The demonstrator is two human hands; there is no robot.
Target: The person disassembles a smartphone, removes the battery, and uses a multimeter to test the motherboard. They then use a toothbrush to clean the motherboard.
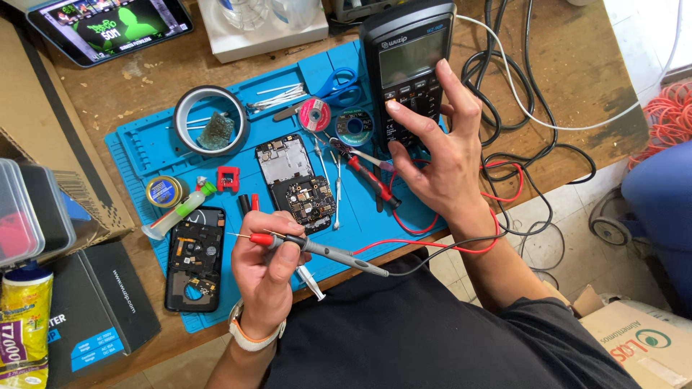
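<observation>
Red-tipped probes sit pinched in the left hand; right hand, at two o'clock, fingers the multimeter, holding nothing.

Red-tipped test probe: slim grey shaft, red collar near the metal needle tip, lying almost level, tip pointing left over the blue mat, just above the black phone back shell. Cable end trails right, red & black leads looping off toward the meter. Multimeter: black, chunky, grey blank LCD up top, button rows & dial below; propped at the mat's upper right edge, tilted a bit, screen facing up.
</observation>
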